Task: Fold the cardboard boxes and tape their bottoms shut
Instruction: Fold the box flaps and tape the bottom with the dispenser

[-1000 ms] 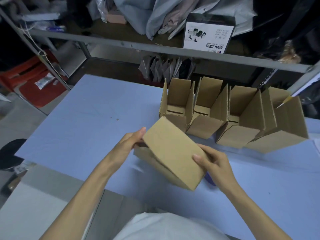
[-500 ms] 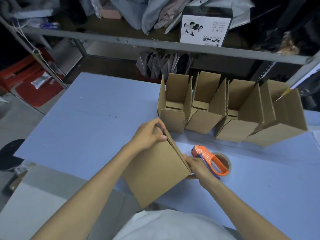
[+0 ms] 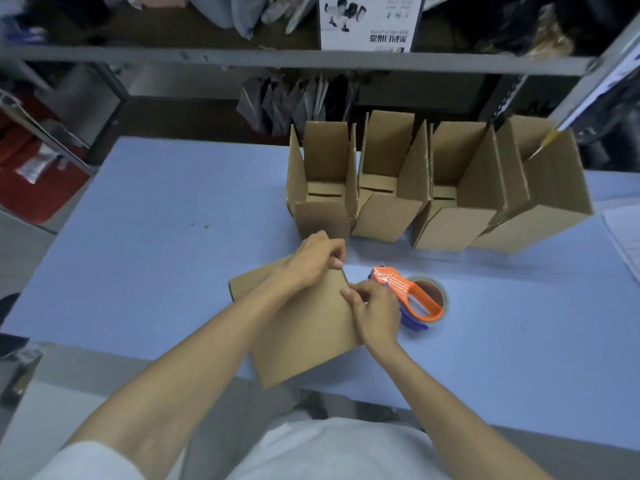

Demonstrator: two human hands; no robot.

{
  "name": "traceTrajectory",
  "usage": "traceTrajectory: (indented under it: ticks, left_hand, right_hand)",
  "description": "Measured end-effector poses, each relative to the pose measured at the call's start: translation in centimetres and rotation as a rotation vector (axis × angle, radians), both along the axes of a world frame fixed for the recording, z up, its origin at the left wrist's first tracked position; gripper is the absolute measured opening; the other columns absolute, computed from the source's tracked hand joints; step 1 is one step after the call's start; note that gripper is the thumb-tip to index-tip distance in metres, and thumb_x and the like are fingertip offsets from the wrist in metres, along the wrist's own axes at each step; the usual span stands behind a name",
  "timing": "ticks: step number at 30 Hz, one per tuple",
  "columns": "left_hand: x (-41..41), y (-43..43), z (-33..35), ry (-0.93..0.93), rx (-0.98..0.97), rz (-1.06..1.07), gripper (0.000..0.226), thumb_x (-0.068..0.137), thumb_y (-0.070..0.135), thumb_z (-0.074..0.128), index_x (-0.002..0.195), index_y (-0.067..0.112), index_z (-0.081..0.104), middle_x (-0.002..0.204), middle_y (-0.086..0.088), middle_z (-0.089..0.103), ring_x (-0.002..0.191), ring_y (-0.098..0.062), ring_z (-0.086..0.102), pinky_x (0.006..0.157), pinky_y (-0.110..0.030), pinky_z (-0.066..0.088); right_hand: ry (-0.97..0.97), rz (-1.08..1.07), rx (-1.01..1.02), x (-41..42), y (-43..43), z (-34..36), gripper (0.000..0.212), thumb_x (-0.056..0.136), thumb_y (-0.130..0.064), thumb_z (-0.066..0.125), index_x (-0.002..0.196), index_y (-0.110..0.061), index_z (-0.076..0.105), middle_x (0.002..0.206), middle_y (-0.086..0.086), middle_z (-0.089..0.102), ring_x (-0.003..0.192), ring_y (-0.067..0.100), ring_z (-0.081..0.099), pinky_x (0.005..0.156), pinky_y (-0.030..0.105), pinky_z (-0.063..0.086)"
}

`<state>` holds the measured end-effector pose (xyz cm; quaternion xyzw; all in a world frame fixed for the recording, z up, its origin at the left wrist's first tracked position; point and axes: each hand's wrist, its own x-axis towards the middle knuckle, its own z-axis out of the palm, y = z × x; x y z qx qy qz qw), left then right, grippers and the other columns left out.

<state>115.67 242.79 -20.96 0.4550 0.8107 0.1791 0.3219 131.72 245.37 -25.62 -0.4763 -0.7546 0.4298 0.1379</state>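
A brown cardboard box (image 3: 304, 327) lies nearly flat on the blue table (image 3: 166, 244) in front of me. My left hand (image 3: 317, 256) pinches its far edge with curled fingers. My right hand (image 3: 372, 311) pinches the right edge of the same box. An orange tape dispenser (image 3: 410, 294) with a roll of brown tape lies just right of my right hand. Several folded boxes (image 3: 398, 188) stand open-topped in a row behind.
A metal shelf rail (image 3: 311, 58) runs across the back with bags and a white printed carton (image 3: 369, 22) above it. White paper (image 3: 623, 237) lies at the table's right edge. The table's left half is bare blue surface.
The box has gone from being held up as a tilted block to lying flat on the table. Both hands have moved to its far and right edges. The tape dispenser came into sight.
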Motion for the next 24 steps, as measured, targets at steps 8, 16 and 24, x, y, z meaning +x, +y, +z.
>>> traceTrajectory:
  ticks: [8, 16, 24]
  left_hand:
    - [1.3, 0.0, -2.6, 0.136, 0.058, -0.041, 0.012, 0.087, 0.012, 0.064, 0.095, 0.021, 0.068, 0.106, -0.003, 0.042, 0.106, -0.022, 0.035, 0.090, -0.025, 0.032]
    - [2.2, -0.2, -3.8, -0.010, 0.160, 0.081, 0.013, 0.080, 0.011, 0.072, 0.084, 0.024, 0.073, 0.122, 0.001, 0.039, 0.118, -0.024, 0.034, 0.099, -0.025, 0.038]
    - [5.0, -2.1, -2.6, 0.205, 0.248, 0.117, 0.054, 0.086, 0.026, 0.067, 0.136, 0.018, 0.049, 0.147, -0.006, 0.033, 0.133, -0.018, 0.018, 0.108, -0.024, 0.018]
  right_hand:
    - [-0.113, -0.037, -0.022, 0.1, -0.3, -0.3, 0.020, 0.088, -0.027, 0.062, 0.074, -0.012, 0.061, 0.075, 0.002, 0.066, 0.073, 0.023, 0.060, 0.058, 0.032, 0.039]
    - [-0.221, -0.030, 0.015, 1.0, -2.3, 0.3, 0.026, 0.096, -0.033, 0.051, 0.081, -0.012, 0.056, 0.088, 0.002, 0.063, 0.085, 0.024, 0.057, 0.067, 0.037, 0.043]
    - [-0.279, -0.090, 0.148, 3.0, 0.2, 0.1, 0.017, 0.091, -0.021, 0.057, 0.102, -0.008, 0.053, 0.110, 0.010, 0.056, 0.107, 0.027, 0.050, 0.074, 0.032, 0.041]
